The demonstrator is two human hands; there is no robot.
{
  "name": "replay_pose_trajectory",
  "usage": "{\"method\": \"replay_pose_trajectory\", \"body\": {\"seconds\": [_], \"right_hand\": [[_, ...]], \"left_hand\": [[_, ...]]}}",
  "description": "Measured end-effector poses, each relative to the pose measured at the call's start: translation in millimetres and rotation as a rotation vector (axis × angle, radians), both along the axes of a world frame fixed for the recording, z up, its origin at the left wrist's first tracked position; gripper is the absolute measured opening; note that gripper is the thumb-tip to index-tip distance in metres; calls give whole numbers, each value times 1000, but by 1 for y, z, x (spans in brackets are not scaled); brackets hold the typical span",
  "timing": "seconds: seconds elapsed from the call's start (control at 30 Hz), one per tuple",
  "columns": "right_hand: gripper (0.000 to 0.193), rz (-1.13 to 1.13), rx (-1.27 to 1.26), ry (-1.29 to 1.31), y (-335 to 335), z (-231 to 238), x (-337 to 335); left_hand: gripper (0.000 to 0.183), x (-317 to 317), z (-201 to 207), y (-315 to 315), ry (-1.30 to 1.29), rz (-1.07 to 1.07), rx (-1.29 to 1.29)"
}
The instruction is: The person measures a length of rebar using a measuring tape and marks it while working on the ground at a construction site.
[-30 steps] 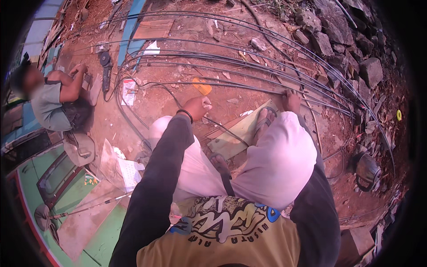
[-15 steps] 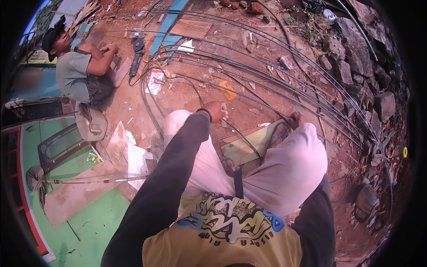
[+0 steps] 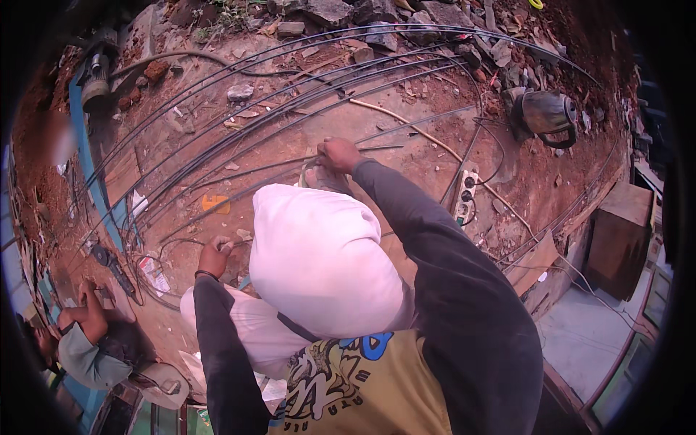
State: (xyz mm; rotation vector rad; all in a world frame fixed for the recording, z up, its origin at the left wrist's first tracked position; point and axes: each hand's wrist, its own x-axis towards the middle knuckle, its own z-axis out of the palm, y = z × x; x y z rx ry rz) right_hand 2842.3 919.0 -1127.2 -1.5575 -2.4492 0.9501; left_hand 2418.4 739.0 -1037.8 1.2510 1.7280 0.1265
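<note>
My right hand (image 3: 338,155) is closed at the front of my bent leg, beside my foot (image 3: 323,177). A thin dark metal rod (image 3: 382,148) comes out to the right of its fingers and runs on to the left. My left hand (image 3: 215,258) is near the ground left of the raised knee, fingers curled together. What it holds, if anything, is too small to make out. Several long dark rods (image 3: 239,133) lie in a curved bundle across the ground ahead. To the left, an angle grinder (image 3: 112,268) lies near a red and white packet (image 3: 153,275).
At left another person (image 3: 93,348) sits low beside a blue strip (image 3: 94,177). An orange scrap (image 3: 216,204) lies beyond my left hand. On the right are a power strip (image 3: 465,197) with cables, a dark jug-like container (image 3: 549,118) and a brown box (image 3: 616,235). Rocks (image 3: 377,34) line the far side.
My view has swung to the right, bringing the power strip and jug-like container into sight. My right hand stays by my foot at the rod; my left hand stays curled beyond the left knee.
</note>
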Motion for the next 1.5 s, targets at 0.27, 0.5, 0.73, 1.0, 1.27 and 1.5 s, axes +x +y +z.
{"method": "replay_pose_trajectory", "body": {"seconds": [0.27,0.5,0.73,1.0,1.27,1.5], "right_hand": [[19,18,212,-101,28,13,27],[23,-161,356,-136,32,24,10],[23,-189,159,-143,-7,4,15],[22,-140,328,-184,13,34,-5],[25,105,181,-235,33,21,-6],[18,247,216,40,32,65,-3]], "left_hand": [[26,22,11,32,-34,40,-8],[23,34,17,51,12,-61,41],[27,78,74,78,15,-167,68],[33,88,103,78,-20,-256,88],[30,85,63,86,2,-272,-13],[35,66,55,55,29,-123,21]]}}
